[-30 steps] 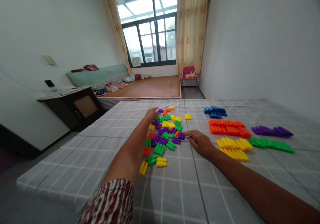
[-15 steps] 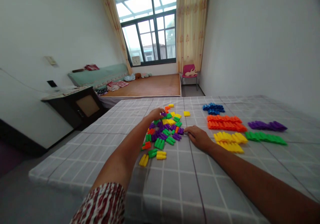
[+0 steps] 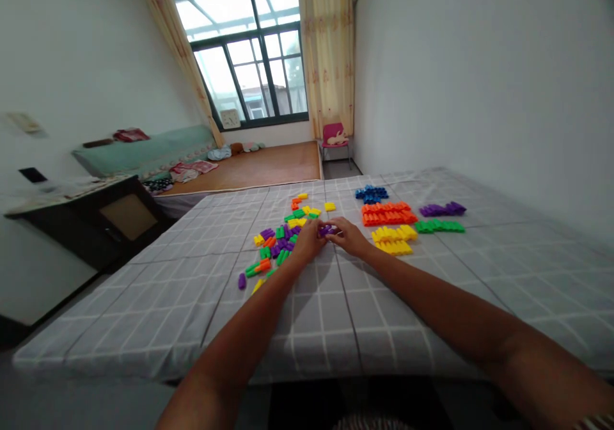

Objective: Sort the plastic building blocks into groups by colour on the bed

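Observation:
Both my hands meet at the right edge of a mixed pile of small plastic pieces (image 3: pixel 283 246) in purple, green, yellow and orange. My left hand (image 3: pixel 311 239) is closed on a purple piece. Opposite it, my right hand (image 3: pixel 346 235) pinches the purple piece (image 3: pixel 327 230) from the right. Sorted groups lie farther right: blue pieces (image 3: pixel 371 194), orange rows (image 3: pixel 388 214), yellow rows (image 3: pixel 394 240), a purple row (image 3: pixel 442 209) and a green row (image 3: pixel 440 226). My left forearm hides part of the pile's near side.
A grey checked cloth (image 3: pixel 182 315) covers the table. Beyond it stand a bed (image 3: pixel 268 164) and a pink chair (image 3: pixel 334 137). At the left is a dark cabinet (image 3: pixel 91 231); a white wall rises at the right.
The view has turned to the right. My left hand has left the far part of the pile and come beside my right hand, where both now hold a purple piece.

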The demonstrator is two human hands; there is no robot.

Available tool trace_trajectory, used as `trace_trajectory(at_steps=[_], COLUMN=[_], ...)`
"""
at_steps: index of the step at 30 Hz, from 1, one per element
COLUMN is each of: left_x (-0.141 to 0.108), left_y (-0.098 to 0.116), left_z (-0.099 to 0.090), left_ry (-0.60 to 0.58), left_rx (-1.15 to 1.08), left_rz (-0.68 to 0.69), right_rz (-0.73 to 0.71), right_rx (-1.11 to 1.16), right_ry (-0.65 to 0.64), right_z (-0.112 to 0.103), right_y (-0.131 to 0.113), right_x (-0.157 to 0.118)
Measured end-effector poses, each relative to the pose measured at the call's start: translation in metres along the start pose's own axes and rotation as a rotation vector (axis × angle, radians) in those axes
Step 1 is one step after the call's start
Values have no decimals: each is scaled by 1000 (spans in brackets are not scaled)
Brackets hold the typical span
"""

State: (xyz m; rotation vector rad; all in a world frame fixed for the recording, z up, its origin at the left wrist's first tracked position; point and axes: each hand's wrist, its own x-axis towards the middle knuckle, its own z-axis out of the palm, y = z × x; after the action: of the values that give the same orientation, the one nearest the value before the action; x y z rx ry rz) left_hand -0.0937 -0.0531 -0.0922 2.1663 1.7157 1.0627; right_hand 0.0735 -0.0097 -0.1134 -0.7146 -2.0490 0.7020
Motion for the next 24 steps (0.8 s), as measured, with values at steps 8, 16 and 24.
trace_trajectory(at_steps=[8, 16, 24], left_x=[-12, -19, -16], left_y=[-11, -18, -4], left_z=[8, 1, -5], left_ry=[-119, -135, -187], left_rx=[-456, -294, -192], left_rz=[-13, 48, 136], right_rz=[0, 175, 491], right_rx=[-79, -440, -939], right_ry=[-44, 142, 68], right_z=[-8, -156, -305], right_y=[-2, 11, 62], right_x=[3, 9, -53])
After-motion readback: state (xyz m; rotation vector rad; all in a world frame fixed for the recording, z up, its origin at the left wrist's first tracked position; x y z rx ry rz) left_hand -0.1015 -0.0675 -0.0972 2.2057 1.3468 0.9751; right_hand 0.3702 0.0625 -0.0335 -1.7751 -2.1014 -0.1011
